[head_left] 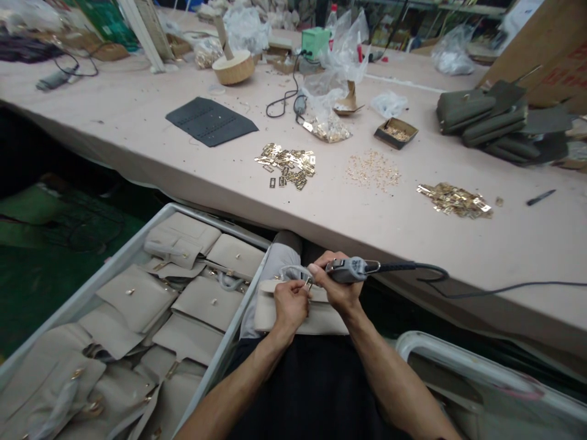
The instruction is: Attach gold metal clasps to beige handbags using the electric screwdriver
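Observation:
A light grey handbag lies across my lap, its handle wrapped in clear plastic. My right hand is closed around a corded electric screwdriver, whose tip points left toward the bag's top. Fingers bent, my left hand pinches a small metal fitting at the flap, right by the screwdriver's tip. The fingers partly cover that fitting, so its exact shape is hidden. Both hands are close together above the bag.
On my left, a white crate holds several similar bags. Gold metal plates, small screws and more gold pieces lie in piles on the table. Another bin stands at right; the cord runs right.

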Demonstrator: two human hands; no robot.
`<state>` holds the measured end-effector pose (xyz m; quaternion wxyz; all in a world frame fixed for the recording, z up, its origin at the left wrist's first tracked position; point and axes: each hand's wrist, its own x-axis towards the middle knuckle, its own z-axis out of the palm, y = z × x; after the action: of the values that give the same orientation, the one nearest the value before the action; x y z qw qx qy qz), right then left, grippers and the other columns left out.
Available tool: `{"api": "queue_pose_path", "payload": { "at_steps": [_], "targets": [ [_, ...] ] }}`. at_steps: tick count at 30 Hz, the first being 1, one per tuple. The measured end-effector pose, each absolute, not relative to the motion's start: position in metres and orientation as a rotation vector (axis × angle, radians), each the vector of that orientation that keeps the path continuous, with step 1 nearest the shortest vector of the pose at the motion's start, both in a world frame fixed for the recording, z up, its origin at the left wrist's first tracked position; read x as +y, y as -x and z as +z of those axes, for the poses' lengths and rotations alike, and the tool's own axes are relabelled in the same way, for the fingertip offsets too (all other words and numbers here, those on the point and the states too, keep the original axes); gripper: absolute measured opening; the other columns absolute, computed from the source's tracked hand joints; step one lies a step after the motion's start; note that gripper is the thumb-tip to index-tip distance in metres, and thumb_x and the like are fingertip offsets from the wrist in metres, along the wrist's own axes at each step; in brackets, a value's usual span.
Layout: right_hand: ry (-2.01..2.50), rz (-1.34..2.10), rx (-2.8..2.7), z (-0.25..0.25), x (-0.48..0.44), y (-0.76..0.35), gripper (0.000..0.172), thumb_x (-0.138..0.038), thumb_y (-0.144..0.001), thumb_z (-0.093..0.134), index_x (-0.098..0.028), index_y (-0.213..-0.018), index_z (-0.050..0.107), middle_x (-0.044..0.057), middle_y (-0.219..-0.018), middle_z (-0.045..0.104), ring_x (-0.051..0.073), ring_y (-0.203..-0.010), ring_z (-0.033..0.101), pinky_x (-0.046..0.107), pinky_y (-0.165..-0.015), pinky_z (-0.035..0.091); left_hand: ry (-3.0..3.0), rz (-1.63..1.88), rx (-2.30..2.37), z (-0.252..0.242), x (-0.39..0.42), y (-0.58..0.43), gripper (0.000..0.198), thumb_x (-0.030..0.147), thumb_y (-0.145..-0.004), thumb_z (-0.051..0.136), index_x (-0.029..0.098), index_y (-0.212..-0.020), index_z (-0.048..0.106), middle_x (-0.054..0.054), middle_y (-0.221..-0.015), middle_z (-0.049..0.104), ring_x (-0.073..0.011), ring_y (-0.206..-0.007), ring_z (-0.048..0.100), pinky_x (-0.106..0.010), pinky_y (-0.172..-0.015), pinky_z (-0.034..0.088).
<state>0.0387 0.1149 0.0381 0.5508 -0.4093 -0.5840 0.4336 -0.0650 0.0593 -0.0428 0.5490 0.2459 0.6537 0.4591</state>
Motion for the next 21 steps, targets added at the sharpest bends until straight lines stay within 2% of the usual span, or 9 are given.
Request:
{"api": "queue_pose_path", "payload": {
  "at_steps": [6,12,17,21],
  "targets": [
    [0.910,1.060,-1.076,0.028,0.121,-0.039,0.019,-0.026,-0.083,0.083,-0.019,-0.080,0.066,-0.002,-0.069,0.061,0.012,-0.051,0.053,0.027,-0.048,0.043,-0.489,1.106,1.507,-0.044,0.060,0.065,0.025,0.032,-0.073,0.073,0.012,-0.088,0.072,-0.003,-0.062,0.071,-0.0108,-0.033,0.047,-0.023,-0.030,0.036],
    [0.779,1.081,-0.828,0.055,0.128,-0.049,0.014,-0.018,-0.081,0.079,-0.019,-0.082,0.065,-0.003,-0.067,0.058,0.010,-0.048,0.051,0.029,-0.052,0.045,-0.463,1.158,1.487,-0.043,0.061,0.067,0.028,0.031,-0.072,0.073,0.010,-0.090,0.070,-0.006,-0.065,0.073,-0.0100,-0.033,0.049,-0.023,-0.031,0.039],
    [0.779,1.132,-0.597,0.080,0.145,-0.078,0.024,-0.018,-0.072,0.082,-0.020,-0.079,0.059,-0.004,-0.067,0.056,0.008,-0.050,0.046,0.026,-0.053,0.045,-0.477,1.188,1.437,-0.046,0.060,0.071,0.032,0.033,-0.073,0.076,0.009,-0.092,0.070,-0.006,-0.066,0.074,-0.0089,-0.032,0.049,-0.022,-0.033,0.038],
    [0.743,1.200,-0.432,0.081,0.156,-0.101,0.029,-0.015,-0.068,0.082,-0.019,-0.079,0.055,-0.004,-0.071,0.057,0.007,-0.052,0.045,0.023,-0.054,0.046,-0.496,1.209,1.385,-0.047,0.060,0.073,0.035,0.037,-0.075,0.078,0.008,-0.094,0.071,-0.006,-0.066,0.074,-0.0084,-0.034,0.050,-0.022,-0.035,0.040]
  ]
}}
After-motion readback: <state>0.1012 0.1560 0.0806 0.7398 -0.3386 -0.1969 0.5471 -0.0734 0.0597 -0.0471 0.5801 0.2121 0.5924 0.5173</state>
